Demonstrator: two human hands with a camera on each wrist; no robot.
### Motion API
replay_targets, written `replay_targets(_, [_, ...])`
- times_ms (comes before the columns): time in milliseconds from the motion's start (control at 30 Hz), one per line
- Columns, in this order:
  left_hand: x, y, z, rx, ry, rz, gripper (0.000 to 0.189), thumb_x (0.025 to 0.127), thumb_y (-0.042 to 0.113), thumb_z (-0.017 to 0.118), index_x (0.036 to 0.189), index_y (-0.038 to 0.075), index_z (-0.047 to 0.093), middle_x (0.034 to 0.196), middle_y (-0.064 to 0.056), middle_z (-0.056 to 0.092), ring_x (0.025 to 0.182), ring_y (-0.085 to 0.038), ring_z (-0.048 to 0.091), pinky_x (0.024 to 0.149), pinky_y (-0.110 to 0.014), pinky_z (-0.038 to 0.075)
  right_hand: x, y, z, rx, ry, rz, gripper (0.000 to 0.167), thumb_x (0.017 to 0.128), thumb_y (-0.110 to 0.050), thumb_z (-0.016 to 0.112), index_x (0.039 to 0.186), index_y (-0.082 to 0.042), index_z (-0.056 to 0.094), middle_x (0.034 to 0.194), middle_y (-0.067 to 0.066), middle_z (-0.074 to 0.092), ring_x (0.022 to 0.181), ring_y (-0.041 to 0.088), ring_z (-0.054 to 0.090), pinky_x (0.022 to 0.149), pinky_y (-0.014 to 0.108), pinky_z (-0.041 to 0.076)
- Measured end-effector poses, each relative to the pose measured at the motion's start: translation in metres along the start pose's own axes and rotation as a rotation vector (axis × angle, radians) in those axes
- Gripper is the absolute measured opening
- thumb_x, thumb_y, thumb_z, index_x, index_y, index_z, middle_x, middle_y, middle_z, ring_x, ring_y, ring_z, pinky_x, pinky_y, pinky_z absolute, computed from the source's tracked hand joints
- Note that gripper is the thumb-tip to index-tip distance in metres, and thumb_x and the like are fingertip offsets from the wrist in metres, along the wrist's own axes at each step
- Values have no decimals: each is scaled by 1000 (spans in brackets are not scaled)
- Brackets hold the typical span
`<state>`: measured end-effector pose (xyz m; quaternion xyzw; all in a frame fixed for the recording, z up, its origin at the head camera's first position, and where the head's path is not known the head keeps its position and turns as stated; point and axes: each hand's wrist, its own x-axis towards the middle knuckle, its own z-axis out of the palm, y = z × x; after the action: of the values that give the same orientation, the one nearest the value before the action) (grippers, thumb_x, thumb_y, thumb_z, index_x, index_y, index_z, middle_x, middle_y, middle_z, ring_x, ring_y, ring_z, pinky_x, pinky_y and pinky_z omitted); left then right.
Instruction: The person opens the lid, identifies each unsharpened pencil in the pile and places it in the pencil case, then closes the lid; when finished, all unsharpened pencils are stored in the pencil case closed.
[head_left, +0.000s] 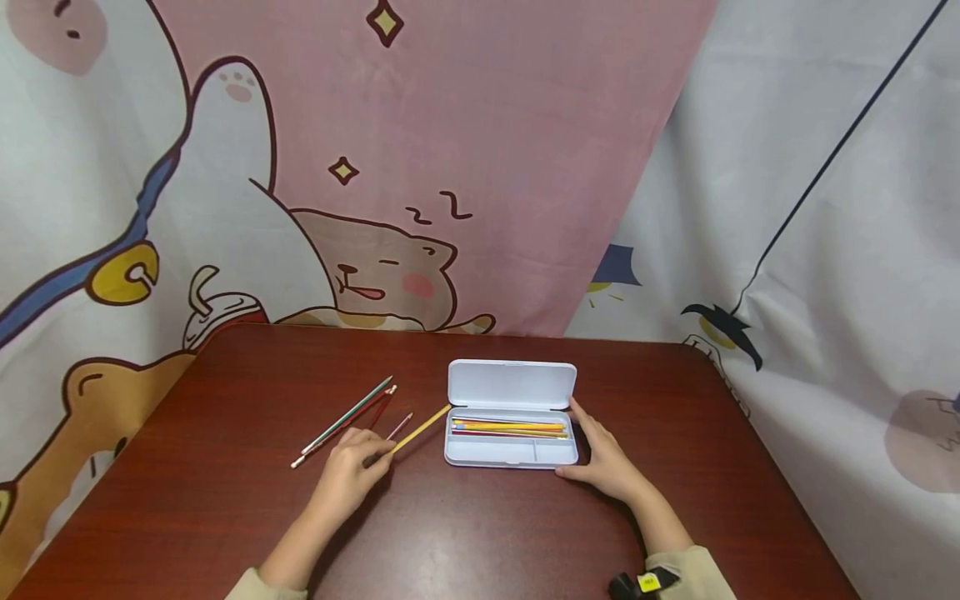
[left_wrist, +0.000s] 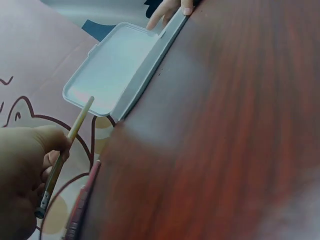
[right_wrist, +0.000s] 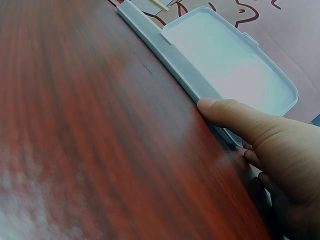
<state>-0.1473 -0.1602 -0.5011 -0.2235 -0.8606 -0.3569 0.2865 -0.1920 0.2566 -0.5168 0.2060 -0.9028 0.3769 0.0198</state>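
Observation:
My left hand (head_left: 351, 460) pinches a yellow pencil (head_left: 423, 428) between thumb and fingers, just left of a white pencil case (head_left: 512, 385). The pencil's bare end points at the case and overlaps its left edge in the head view; a dark eraser end shows in the left wrist view. With its lid raised, the case lies on the table, several pencils (head_left: 510, 427) in its back compartment. At the case's right end, my right hand (head_left: 609, 463) holds it, thumb (right_wrist: 215, 108) against the front wall and fingers along the side.
Left of the case, beside and partly behind my left hand, lie a green pencil (head_left: 347, 414), dark red pencils (head_left: 360, 413) and a pinkish one (head_left: 400, 426). The brown table (head_left: 450, 533) ends at a cartoon-printed cloth (head_left: 525, 167). A black strap (head_left: 643, 582) sits at my right sleeve.

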Motion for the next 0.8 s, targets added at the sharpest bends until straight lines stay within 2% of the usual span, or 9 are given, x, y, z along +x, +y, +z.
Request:
replay_targets(267, [16,7,2,-59,-63,76,22,69,-4,79,87,8,75,82,6,64,81,-10,53,67,-24,43,0,1,0,3,1,-1,114,68,-36,87,154,-14,16,141,14,44,130,33,34,101,60,22])
replay_targets(500, [31,10,11,-92,-105,158,22,69,-5,77,88,5,75,80,4,64,83,-15,55,69,-30,44,-1,1,1,6,2,-8,114,67,-37,87,154,-13,16,140,13,44,130,33,34,101,61,21])
replay_targets(800, [48,15,24,-110,-233,164,18,74,0,74,91,7,76,81,5,63,82,-12,52,69,-30,43,0,1,0,7,4,-5,114,67,-36,87,154,-14,17,140,13,44,130,32,34,102,60,21])
